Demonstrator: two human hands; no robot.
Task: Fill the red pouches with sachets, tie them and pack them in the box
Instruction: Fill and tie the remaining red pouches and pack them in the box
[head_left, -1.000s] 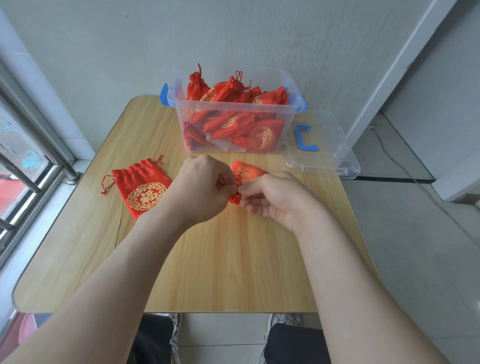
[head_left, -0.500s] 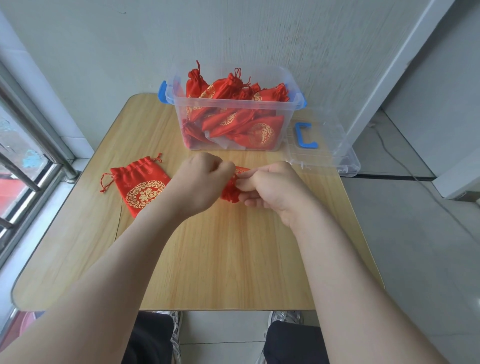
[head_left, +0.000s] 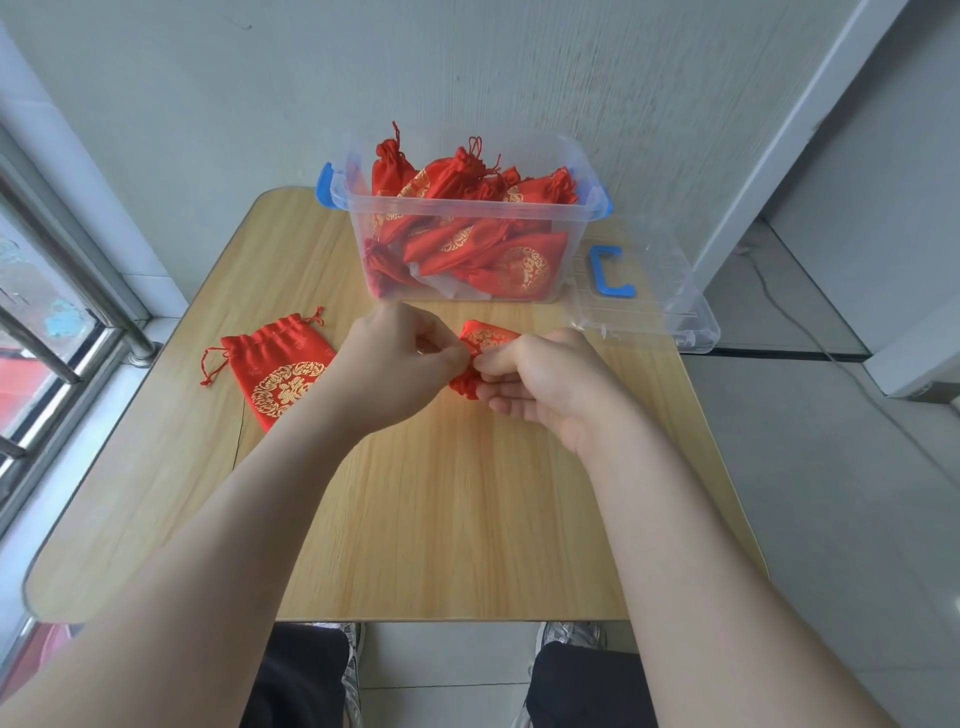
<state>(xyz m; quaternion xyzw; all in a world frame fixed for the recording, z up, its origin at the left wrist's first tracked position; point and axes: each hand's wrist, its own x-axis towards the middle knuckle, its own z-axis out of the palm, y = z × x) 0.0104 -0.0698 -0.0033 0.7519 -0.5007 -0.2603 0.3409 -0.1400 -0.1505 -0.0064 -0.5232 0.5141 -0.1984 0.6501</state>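
Observation:
A small red pouch (head_left: 485, 338) with gold print is held between both hands above the wooden table (head_left: 441, 519). My left hand (head_left: 395, 364) pinches its gathered neck from the left. My right hand (head_left: 540, 384) pinches the same neck from the right, fingers curled under it. The drawstrings are hidden by my fingers. A second red pouch (head_left: 280, 371) lies flat on the table to the left, its mouth loosely gathered. The clear plastic box (head_left: 467, 280) with blue latches stands at the back, holding several tied red pouches.
The box's clear lid (head_left: 644, 306) with a blue handle lies at the right, overhanging the table edge. A wall stands close behind the box. A window with metal bars is at the left. My knees show below the table's near edge.
My hands have drawn slightly apart and moved a little toward me, so more of the pouch body shows behind them than half a second ago. The flat pouch has not moved.

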